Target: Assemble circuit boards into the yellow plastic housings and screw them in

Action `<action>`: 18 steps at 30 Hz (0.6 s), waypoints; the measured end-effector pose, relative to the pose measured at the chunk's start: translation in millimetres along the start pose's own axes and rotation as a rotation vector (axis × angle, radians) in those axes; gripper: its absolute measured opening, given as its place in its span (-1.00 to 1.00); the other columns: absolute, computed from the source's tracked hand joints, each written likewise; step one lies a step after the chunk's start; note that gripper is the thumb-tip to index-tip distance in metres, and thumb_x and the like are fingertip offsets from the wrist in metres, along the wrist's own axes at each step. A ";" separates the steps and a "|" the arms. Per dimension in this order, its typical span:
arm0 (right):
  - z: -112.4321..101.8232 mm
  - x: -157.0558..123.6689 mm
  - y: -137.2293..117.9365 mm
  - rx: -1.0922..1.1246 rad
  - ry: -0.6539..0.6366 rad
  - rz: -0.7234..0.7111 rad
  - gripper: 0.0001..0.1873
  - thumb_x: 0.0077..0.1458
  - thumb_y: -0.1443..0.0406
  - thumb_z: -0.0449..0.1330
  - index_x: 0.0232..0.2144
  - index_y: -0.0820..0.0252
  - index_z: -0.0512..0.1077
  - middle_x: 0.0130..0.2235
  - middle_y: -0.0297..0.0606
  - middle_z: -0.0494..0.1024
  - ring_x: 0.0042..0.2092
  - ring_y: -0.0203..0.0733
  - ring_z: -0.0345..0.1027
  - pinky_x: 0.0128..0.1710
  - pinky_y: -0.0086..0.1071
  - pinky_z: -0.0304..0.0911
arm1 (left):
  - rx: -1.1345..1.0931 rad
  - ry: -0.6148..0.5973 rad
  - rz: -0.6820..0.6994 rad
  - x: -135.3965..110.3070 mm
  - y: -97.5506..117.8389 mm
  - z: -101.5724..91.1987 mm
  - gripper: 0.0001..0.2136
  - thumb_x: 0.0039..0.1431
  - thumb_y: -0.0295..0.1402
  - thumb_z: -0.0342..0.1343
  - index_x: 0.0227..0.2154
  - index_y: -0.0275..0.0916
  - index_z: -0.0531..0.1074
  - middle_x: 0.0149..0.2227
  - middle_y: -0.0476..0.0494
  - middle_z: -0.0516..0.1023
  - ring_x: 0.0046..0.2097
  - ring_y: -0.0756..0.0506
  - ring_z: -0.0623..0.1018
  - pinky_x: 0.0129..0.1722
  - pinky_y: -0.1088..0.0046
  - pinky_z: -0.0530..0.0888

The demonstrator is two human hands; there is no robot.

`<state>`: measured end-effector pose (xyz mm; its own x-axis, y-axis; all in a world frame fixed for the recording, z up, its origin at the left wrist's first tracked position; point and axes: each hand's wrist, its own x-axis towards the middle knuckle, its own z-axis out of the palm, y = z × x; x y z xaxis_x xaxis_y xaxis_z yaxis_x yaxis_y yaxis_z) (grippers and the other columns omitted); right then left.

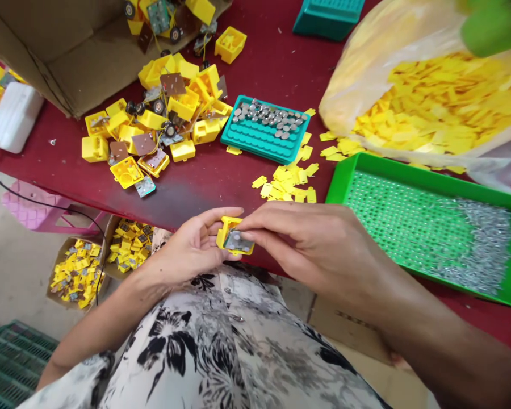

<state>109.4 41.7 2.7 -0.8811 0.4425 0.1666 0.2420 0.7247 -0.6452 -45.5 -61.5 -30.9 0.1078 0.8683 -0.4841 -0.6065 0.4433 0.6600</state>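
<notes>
My left hand (191,245) cradles a small square yellow plastic case (226,236) just off the front edge of the dark red table (204,196). My right hand (306,244) comes in from the other side, its thumb and fingers pinching a small silver plate (238,241) against the open face of the case. Those fingers hide part of the case. Loose yellow plastic tabs (285,184) lie on the table just beyond my right hand. A teal tray of button cells (264,129) stands farther off.
A heap of yellow cases with wires and circuit boards (162,113) lies at the table's left. To the right stand a green tray of metal pieces (409,227) and a plastic bag of yellow tabs (430,102). Below the table edge sit cardboard trays of yellow parts (76,272).
</notes>
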 end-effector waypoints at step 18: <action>16.6 -12.2 2.6 -0.238 0.320 -0.169 -0.84 0.15 0.53 0.16 -0.32 0.24 0.47 -0.35 -0.23 0.46 -0.32 -0.28 0.34 -0.37 -0.41 0.33 | -0.036 0.123 0.085 -3.4 -0.5 9.9 -0.67 0.08 -0.37 0.29 -0.06 -0.25 0.50 -0.25 -0.10 0.57 -0.24 -0.03 0.54 -0.24 0.40 0.58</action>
<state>114.0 29.4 -13.4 -0.7553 0.4213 0.5021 0.2252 0.8862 -0.4049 -37.8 -62.4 -23.9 -0.0414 0.8677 -0.4953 -0.6375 0.3587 0.6818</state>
